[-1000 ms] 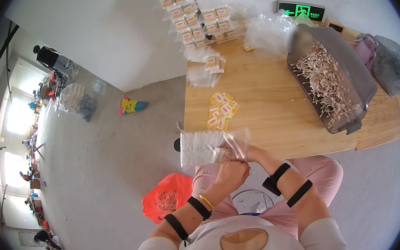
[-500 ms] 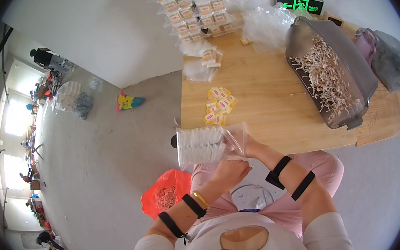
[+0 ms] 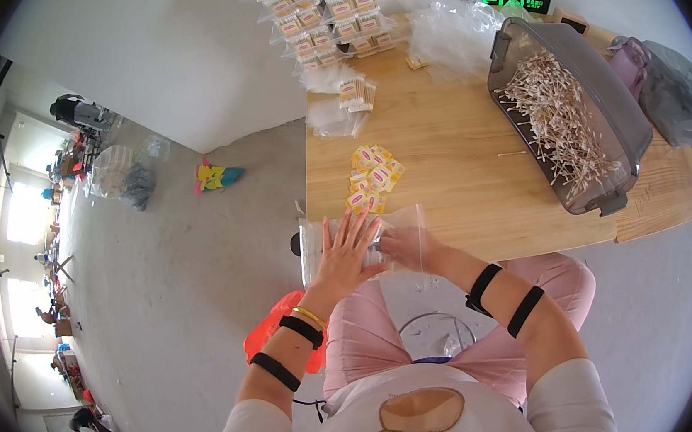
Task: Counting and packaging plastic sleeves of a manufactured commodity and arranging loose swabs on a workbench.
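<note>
Head view: printed yellow cards [image 3: 377, 178]; left hand [image 3: 345, 256], earlier curled, now spread flat on clear bag [image 3: 312, 246]; right hand [image 3: 409, 247], grip unclear.

Our spread left fingers [image 3: 344, 234] covered part of the clear plastic bag [image 3: 311, 246], so we could not tell what lay beneath them. Just beside, the tips of our right fingers [image 3: 401, 246] were hard to make out. Our left forearm [image 3: 289, 330] hid much of the red bag [image 3: 268, 328]. The top edge cut off the stacked packs [image 3: 298, 22].
</note>
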`<state>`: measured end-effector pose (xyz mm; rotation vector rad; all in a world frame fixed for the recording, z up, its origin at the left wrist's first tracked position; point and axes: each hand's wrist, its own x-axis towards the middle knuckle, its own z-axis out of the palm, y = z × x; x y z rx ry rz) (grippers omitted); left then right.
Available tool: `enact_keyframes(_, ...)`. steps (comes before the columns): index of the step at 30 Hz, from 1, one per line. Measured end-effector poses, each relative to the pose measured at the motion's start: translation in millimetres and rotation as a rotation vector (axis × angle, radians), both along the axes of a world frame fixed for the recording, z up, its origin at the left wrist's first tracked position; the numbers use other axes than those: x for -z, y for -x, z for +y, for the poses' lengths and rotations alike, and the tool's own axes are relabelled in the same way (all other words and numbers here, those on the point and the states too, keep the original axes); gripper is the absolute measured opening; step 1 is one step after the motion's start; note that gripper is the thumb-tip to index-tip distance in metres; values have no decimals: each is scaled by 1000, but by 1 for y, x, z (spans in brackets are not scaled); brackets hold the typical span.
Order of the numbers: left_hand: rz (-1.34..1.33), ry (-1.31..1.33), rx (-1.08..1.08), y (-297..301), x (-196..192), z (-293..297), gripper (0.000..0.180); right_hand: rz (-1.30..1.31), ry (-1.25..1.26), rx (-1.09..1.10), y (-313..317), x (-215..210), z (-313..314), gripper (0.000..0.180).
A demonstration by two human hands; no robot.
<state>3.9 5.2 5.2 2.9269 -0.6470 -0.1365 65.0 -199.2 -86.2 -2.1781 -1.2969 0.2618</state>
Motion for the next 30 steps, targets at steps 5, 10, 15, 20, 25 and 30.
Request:
enact_keyframes(5,-25,13,-63,2,4,-7,89,541,-138,118,0,-17,-11,36)
enact_keyframes(10,-44,20,-72,2,8,-7,89,415,-160,324,0,-20,-10,46)
enact_keyframes(15,-72,19,-68,2,10,-8,92,401,-208,431,4,-9,-1,47)
enact_keyframes(20,-56,19,-73,2,7,-9,92,391,-239,424,6,-2,2,49)
enact_keyframes(25,-46,26,-78,1,5,-11,92,329,-161,395,1,1,13,52)
enact_keyframes(30,-21,20,-109,2,1,-13,88,327,-269,391,8,5,8,40)
